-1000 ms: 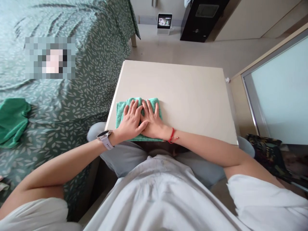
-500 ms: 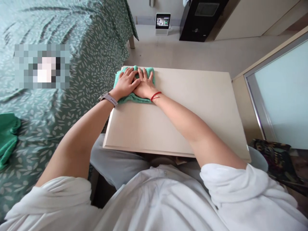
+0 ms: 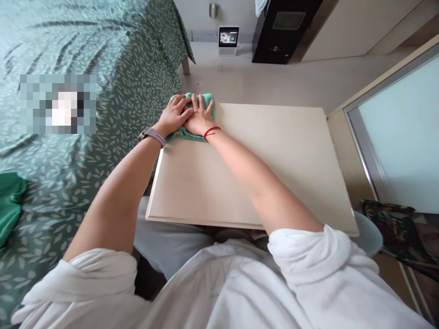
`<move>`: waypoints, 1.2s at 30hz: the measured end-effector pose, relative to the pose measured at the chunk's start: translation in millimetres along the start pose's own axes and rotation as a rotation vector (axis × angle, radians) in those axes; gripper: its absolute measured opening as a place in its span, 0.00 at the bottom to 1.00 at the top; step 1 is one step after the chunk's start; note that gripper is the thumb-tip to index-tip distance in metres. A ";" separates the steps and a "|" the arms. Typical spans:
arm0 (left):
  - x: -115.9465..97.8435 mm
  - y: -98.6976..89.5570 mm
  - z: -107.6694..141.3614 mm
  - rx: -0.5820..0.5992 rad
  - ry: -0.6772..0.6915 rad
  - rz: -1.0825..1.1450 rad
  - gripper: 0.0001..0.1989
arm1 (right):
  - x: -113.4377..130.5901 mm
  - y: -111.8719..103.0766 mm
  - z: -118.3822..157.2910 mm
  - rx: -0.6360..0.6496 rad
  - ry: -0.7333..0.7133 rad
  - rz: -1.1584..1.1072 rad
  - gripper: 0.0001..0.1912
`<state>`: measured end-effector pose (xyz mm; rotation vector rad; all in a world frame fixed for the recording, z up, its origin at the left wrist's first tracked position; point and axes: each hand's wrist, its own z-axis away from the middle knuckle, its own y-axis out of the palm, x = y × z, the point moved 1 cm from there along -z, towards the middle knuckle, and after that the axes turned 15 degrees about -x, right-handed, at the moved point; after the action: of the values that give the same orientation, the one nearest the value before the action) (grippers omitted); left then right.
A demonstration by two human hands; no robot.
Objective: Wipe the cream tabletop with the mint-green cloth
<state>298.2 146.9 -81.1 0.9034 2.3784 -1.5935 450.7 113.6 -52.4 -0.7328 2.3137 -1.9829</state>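
A green cloth point(image 3: 192, 133) lies bunched at the far left corner of the pale tabletop point(image 3: 288, 151). My left hand point(image 3: 174, 114), with a watch on its wrist, rests on the cloth's left part, fingers spread, its thumb touching the other hand. Beside it my right hand point(image 3: 200, 116) presses on the cloth with spread fingers, a red string round the wrist. Neither hand grips the cloth. What lies under the palms is hidden.
At the left is a bed with a green leaf-patterned sheet point(image 3: 126, 87), bearing a darker green cloth point(image 3: 10, 201). A small screen device point(image 3: 228, 39) and a black cabinet point(image 3: 284, 32) stand beyond the table. A frosted glass panel point(image 3: 404, 123) is at the right.
Both hands and the green cloth have shifted slightly to the left on the tabletop, toward its far left corner. The view has tilted a little.
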 end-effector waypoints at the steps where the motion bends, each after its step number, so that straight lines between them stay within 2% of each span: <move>1: -1.5 -2.4 5.5 -0.007 0.001 0.000 0.49 | 3.4 -2.3 6.4 -0.002 -0.001 0.007 0.40; 5: -13.6 -18.5 39.5 0.001 -0.002 -0.026 0.42 | 20.3 -11.2 38.8 0.001 -0.043 0.025 0.39; 11: -44.4 -51.3 114.1 -0.001 -0.025 -0.054 0.37 | 50.4 -20.6 101.9 0.027 -0.132 0.015 0.40; 19: -87.9 -85.4 214.2 -0.004 -0.086 -0.101 0.40 | 82.6 -36.7 186.5 0.057 -0.257 -0.018 0.40; 25: -138.2 -99.9 272.5 0.054 -0.128 -0.198 0.41 | 86.6 -40.4 246.8 0.043 -0.322 -0.065 0.40; 28: -160.6 -97.4 278.3 0.124 -0.117 -0.216 0.40 | 77.9 -43.7 264.9 0.062 -0.297 -0.053 0.41; 30: -168.8 -91.1 268.8 0.175 -0.113 -0.206 0.40 | 67.7 -47.5 265.5 0.087 -0.284 -0.036 0.41; 33: -169.9 -75.5 234.3 0.214 -0.105 -0.189 0.40 | 47.1 -52.6 246.3 0.099 -0.249 -0.027 0.42; 36: -161.5 -54.2 182.2 0.217 -0.081 -0.184 0.41 | 21.9 -53.1 207.6 0.087 -0.173 -0.002 0.42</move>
<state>361.4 -92.0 -47.1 0.6541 2.3241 -1.9477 511.8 -92.4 -37.8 -0.8634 2.1173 -1.9224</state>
